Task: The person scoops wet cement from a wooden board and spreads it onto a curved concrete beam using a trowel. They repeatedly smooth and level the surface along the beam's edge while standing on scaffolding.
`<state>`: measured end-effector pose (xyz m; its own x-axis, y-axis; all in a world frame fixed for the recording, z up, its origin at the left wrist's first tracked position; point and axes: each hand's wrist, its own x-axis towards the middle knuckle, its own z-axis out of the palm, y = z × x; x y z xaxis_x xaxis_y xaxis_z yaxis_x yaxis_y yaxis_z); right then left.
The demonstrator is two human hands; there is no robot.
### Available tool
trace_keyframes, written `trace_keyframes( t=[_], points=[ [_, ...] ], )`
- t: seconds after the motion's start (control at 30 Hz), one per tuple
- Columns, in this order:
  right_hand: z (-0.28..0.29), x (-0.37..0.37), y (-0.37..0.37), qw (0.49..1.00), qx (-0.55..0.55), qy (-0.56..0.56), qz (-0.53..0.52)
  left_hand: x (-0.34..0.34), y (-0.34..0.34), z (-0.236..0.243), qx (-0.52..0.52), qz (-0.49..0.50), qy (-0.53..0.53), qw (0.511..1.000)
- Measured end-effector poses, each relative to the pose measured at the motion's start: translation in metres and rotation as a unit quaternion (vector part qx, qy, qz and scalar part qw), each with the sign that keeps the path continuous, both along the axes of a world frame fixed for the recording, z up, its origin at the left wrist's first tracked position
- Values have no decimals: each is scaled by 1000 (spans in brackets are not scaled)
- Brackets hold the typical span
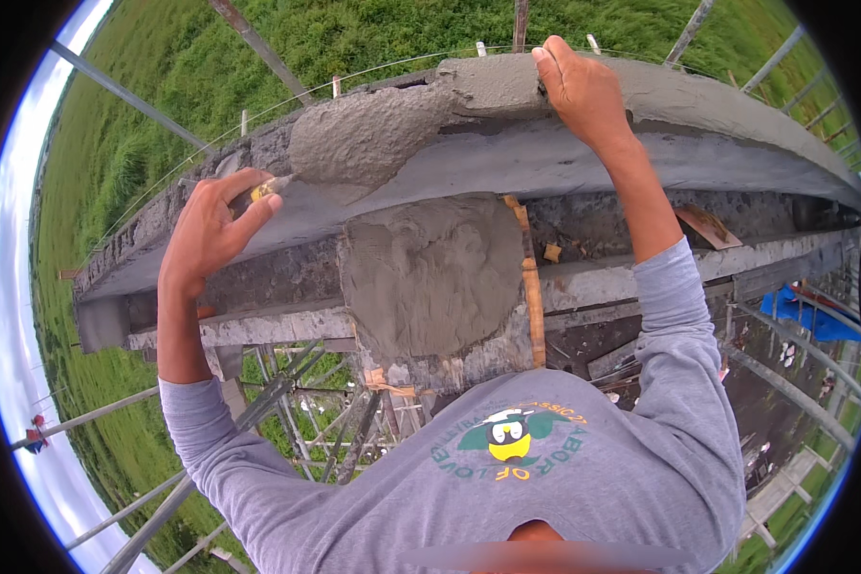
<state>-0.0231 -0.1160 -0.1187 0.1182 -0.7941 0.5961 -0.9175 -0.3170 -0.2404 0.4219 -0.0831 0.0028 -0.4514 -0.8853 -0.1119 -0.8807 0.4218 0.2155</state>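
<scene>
While the left hand (212, 222) grips a yellowish tool (266, 188) by the mortar (364, 139) on the ledge (507, 156), that thick patch could slump if too wet. Right hand (584, 94) curls over the top edge (can't tell if holding anything); dragging could gouge it.

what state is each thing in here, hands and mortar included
left hand: closed on yellow-handled tool
yellow-handled tool: held, far end hidden by mortar lump
mortar lump: rough-surfaced
right hand: fingers bent at ledge, grip unclear
ledge: top smoother at right, rough at left
nearer mortar: spread out, uneven
blue sheet: crumpled
</scene>
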Motion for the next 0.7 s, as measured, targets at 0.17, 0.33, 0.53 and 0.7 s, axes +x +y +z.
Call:
trace_keyframes(
  t=[0.17, 0.33, 0.53, 0.7],
  points=[
    [4, 3, 1, 1000, 0, 7, -17, -31, -49, -7, -209, -100, -23, 973],
    [7, 4, 2, 1000, 10, -4, -17, -39, -55, -32, -309, -119, -68, 941],
    [6, 5, 4, 1000, 18, -15, -17, -32, -35, -40, -331, -109, -98, 932],
    [6, 5, 3, 1000, 28, -9, -11, -26, -24, -46, -341, -81, -77, 933]
  ],
)
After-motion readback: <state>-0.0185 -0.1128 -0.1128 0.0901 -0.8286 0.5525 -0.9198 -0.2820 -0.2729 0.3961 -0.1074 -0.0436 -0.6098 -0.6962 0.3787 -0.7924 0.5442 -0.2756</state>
